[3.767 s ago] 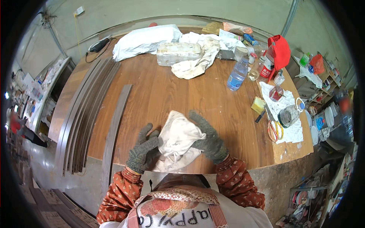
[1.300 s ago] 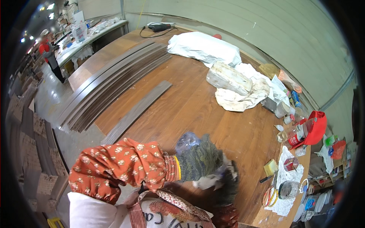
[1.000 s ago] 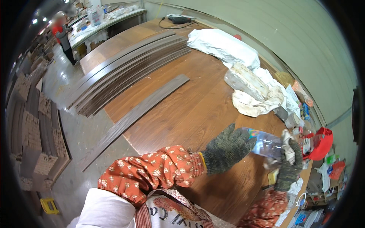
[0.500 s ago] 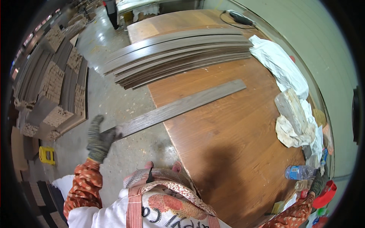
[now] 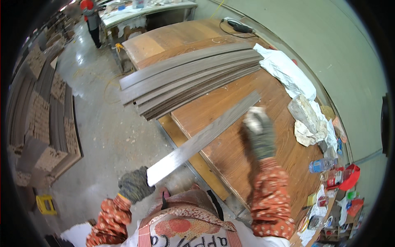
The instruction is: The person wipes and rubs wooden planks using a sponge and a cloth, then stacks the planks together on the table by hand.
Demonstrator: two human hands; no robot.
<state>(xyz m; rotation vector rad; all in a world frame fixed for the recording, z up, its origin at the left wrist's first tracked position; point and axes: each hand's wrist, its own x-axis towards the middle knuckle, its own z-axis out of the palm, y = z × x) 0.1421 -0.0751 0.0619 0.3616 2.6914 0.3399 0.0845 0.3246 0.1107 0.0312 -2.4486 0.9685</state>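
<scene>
A long grey wood-grain plank (image 5: pixel 201 138) lies aslant on the brown table, its near end jutting out past the edge. My left hand (image 5: pixel 136 185), in a grey-green knit glove, is closed around that near end. Close to the plank's far end is my right hand (image 5: pixel 260 132), in the same kind of glove. Its fingers are closed on a small whitish wad (image 5: pixel 256 117), blurred by motion; whether the wad touches the plank I cannot tell. Behind lies a stack of similar planks (image 5: pixel 193 74).
A brown worktop (image 5: pixel 230 164) carries a white cloth (image 5: pixel 286 72), a crumpled off-white bundle (image 5: pixel 306 119), a plastic bottle (image 5: pixel 322 165) and a corded black tool (image 5: pixel 240 27). On the floor at left are piled boards (image 5: pixel 41 123) and a yellow stool (image 5: pixel 46 204). Another person (image 5: pixel 92 22) stands far back.
My right hand has come from beside the bottle at the far right to the plank's far end, with the whitish wad. My left hand has closed round the near end, now nearer my body.
</scene>
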